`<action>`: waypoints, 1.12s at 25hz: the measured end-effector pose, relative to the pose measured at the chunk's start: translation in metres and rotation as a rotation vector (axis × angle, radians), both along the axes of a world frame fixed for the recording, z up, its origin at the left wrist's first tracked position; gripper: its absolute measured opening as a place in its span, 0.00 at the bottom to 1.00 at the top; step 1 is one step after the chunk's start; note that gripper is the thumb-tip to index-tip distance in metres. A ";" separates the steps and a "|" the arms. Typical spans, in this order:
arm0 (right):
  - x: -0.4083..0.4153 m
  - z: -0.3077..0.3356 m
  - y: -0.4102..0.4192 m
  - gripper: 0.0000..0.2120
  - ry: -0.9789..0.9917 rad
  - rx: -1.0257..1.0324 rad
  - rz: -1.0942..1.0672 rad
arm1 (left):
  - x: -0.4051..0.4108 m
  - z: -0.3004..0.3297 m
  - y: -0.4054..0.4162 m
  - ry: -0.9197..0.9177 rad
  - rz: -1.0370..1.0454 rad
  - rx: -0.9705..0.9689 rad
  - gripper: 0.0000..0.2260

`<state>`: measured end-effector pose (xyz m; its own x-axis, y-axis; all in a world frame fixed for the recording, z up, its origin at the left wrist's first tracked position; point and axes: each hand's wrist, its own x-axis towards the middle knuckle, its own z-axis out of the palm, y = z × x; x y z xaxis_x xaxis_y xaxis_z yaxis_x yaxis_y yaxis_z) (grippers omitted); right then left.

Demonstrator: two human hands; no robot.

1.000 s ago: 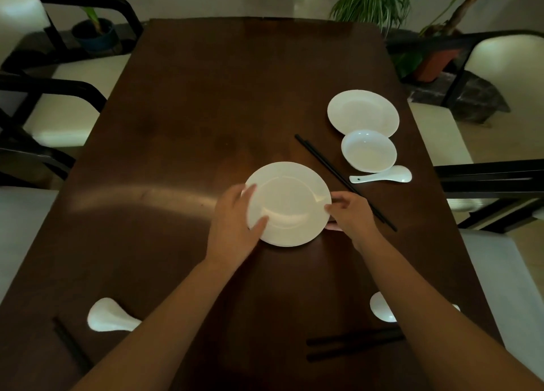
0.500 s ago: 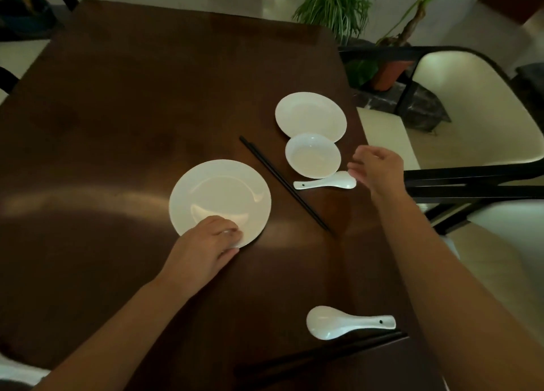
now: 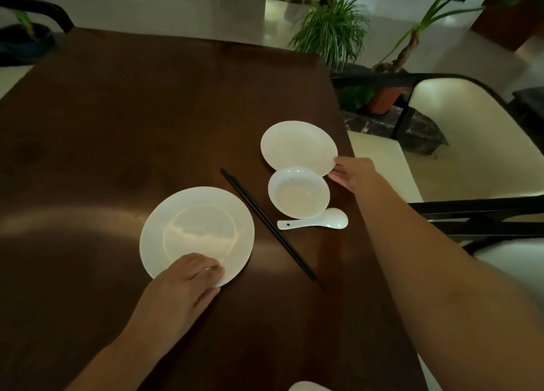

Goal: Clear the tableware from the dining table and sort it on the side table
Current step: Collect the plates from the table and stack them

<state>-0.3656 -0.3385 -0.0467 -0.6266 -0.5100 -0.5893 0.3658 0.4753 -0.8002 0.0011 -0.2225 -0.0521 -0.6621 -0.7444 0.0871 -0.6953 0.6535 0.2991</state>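
A large white plate (image 3: 196,231) lies on the dark wooden dining table (image 3: 123,131). My left hand (image 3: 185,284) grips its near rim, fingers over the edge. Farther right lies a smaller white plate (image 3: 297,146), and my right hand (image 3: 351,174) pinches its right rim. A white bowl (image 3: 298,192) sits just in front of that plate, touching it. A white ceramic spoon (image 3: 316,223) lies beside the bowl. A pair of black chopsticks (image 3: 268,224) runs diagonally between the two plates.
A chair with a cream seat and black frame (image 3: 459,143) stands at the table's right side. Potted plants (image 3: 332,31) stand beyond the far right corner. Another white piece (image 3: 303,387) peeks in at the bottom edge.
My right hand left the large plate, reached right and forward, and now pinches the smaller plate's rim. My left hand shifted to the large plate's near rim. The view turned right.
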 end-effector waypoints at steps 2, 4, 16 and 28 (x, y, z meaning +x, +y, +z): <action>0.002 -0.003 -0.008 0.18 0.082 0.047 0.013 | -0.002 -0.001 -0.001 0.003 -0.010 -0.012 0.18; 0.001 -0.003 -0.011 0.16 0.122 0.064 0.009 | -0.001 -0.003 -0.003 0.017 -0.023 -0.036 0.17; 0.010 0.043 0.032 0.04 0.146 -0.334 -0.164 | 0.005 -0.001 0.003 0.012 -0.017 0.026 0.22; 0.169 0.063 0.108 0.04 -0.103 -0.361 0.272 | 0.033 0.063 -0.053 1.048 0.774 0.906 0.10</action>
